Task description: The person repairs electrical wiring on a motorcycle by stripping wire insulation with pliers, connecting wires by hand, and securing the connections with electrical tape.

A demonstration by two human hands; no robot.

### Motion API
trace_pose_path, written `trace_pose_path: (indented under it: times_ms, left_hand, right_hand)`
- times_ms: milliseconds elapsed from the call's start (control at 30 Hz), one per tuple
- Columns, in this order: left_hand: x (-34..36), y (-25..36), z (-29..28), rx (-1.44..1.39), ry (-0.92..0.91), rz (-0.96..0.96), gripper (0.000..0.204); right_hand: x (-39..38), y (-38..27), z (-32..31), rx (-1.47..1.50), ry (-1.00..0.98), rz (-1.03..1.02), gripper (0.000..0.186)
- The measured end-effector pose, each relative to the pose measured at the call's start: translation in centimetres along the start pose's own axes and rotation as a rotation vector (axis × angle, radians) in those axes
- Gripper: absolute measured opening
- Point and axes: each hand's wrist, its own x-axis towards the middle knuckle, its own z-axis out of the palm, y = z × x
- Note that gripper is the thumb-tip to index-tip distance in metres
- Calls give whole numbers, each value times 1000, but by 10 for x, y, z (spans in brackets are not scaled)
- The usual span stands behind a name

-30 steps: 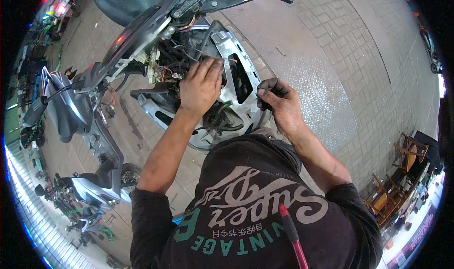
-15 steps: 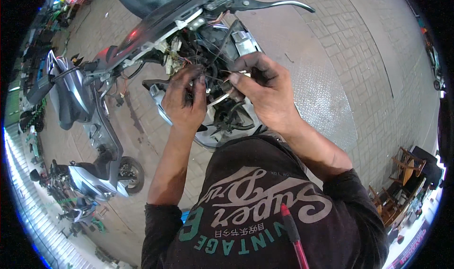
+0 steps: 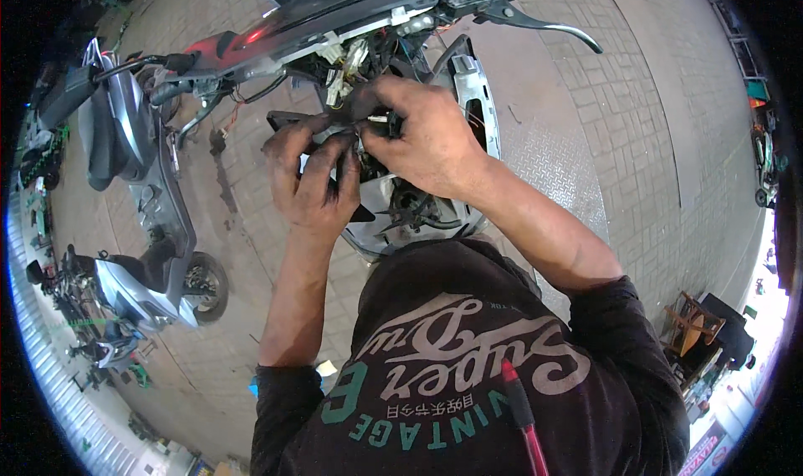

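Observation:
My left hand has its blackened fingers bent and drawn together below the scooter's opened front, holding something I cannot make out. My right hand meets it from the right, thumb and index finger pinched round a small dark piece with a pale part, too hidden to name. Just above them hang white connectors and coloured wires under the handlebar cover. Behind and below my hands is a silver body panel with dark openings. A brake lever sticks out at the top right.
A silver-black scooter and another two-wheeler stand on the left. The paved floor surrounds a patterned metal plate. Wooden chairs with dark things stand at the lower right; a red-and-black pen hangs at my shirt.
My right hand moved from the panel's right edge leftward and up to meet my left hand. My left fingers, earlier spread over the wiring, have curled. The whole view has shifted.

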Motion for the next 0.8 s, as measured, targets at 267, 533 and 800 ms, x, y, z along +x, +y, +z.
trace_pose_path:
  times_ms: [267,533,800]
  left_hand:
    - [-13,-4,2,-205,9,-261,22]
    - [-14,-5,7,-131,58,-184,25]
    - [-11,-3,7,-55,36,-30,26]
  right_hand:
    - [-4,-3,3,-13,-29,-65,19]
    - [-9,-4,9,-17,87,-30,20]
    - [-13,-3,11,-53,91,-60,18]
